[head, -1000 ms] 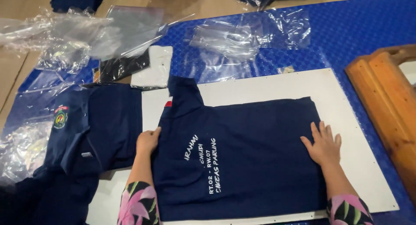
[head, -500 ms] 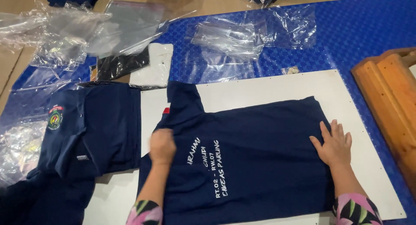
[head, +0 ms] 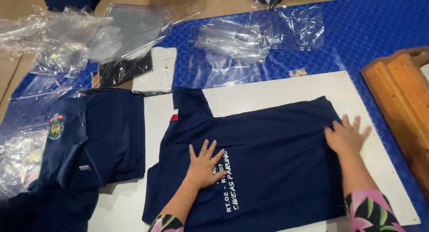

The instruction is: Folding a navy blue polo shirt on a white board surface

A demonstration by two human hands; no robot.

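A navy blue shirt (head: 272, 142) with white lettering on its back lies face down on a white board (head: 277, 91). My left hand (head: 203, 165) presses flat on the lettering, fingers spread. My right hand (head: 346, 136) lies flat on the shirt's right edge, fingers apart. Neither hand grips anything.
A stack of folded navy shirts (head: 89, 138) with a badge sits at the left. Clear plastic bags (head: 250, 37) and a bagged black and white garment (head: 143, 71) lie on the blue mat (head: 366, 31). A wooden piece (head: 402, 107) stands at the right.
My left hand has slid from the shirt's left edge rightwards onto the lettering. My right hand has stayed near the right edge, shifting slightly up.
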